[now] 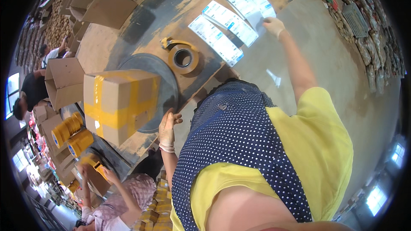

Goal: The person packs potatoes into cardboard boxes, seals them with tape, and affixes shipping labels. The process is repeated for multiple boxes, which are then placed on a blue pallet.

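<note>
Several strips of printed shipping labels [213,38] lie at the table's edge, overlapping at the far end. My right hand [274,26], in a pale glove, pinches the edge of a greyish label sheet [256,21] beside them. My left hand [167,128], also gloved, hangs by the front edge of the table with its fingers apart and nothing in them. Close to it, a cardboard box [107,102] crossed with yellow tape sits on a round black turntable [167,86]. A tape dispenser with a large roll of tape [183,58] rests between the box and the labels.
Open cartons [106,6] stand at the back left. Stacked rolls of yellow tape [67,130] are beyond the taped box. A co-worker [118,199] at lower left handles a tape dispenser by another box. A white scrap [274,78] lies on the floor; filled sacks [369,48] line the right.
</note>
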Demonstrator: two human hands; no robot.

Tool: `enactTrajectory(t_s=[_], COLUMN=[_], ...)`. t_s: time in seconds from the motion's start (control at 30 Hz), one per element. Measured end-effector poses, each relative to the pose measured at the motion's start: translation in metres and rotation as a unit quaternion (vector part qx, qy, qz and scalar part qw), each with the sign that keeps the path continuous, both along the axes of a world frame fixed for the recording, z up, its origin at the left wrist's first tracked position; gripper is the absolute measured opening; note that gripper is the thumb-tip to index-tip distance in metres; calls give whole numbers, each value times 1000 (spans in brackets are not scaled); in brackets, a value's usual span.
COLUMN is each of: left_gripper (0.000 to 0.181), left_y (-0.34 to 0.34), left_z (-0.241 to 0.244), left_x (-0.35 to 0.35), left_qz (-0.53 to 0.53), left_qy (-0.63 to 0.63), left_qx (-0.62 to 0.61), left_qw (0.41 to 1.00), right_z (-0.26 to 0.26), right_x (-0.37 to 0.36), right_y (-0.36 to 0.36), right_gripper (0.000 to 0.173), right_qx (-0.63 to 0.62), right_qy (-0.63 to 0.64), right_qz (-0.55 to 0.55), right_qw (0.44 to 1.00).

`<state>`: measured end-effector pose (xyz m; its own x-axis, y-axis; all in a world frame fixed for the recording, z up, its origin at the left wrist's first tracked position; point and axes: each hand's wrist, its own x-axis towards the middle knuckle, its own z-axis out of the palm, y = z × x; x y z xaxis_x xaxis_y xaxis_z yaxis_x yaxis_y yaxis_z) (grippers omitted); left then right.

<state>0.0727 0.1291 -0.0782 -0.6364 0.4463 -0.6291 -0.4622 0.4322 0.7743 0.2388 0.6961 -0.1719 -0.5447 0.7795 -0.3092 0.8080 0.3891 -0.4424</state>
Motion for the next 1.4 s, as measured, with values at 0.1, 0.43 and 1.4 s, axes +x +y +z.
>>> enactTrajectory(t_s=[0.1,0.43,1.4], left_gripper=[55,49,73], left_y=[62,219,417], left_z=[5,25,-53], left_x=[19,42,32], left_qz=[-32,-119,-106], left_qy=[4,8,-193], left_qx=[21,61,124], left_qw=[999,991,968], right_z=[-7,-17,13], right_x=[-16,-61,-22], right_y=[0,-38,-7], right_gripper=[38,41,64], right_qx=[-42,-61,-139], right_qy=[96,96,214], right_qz=[36,121,-12], right_qw=[994,986,967])
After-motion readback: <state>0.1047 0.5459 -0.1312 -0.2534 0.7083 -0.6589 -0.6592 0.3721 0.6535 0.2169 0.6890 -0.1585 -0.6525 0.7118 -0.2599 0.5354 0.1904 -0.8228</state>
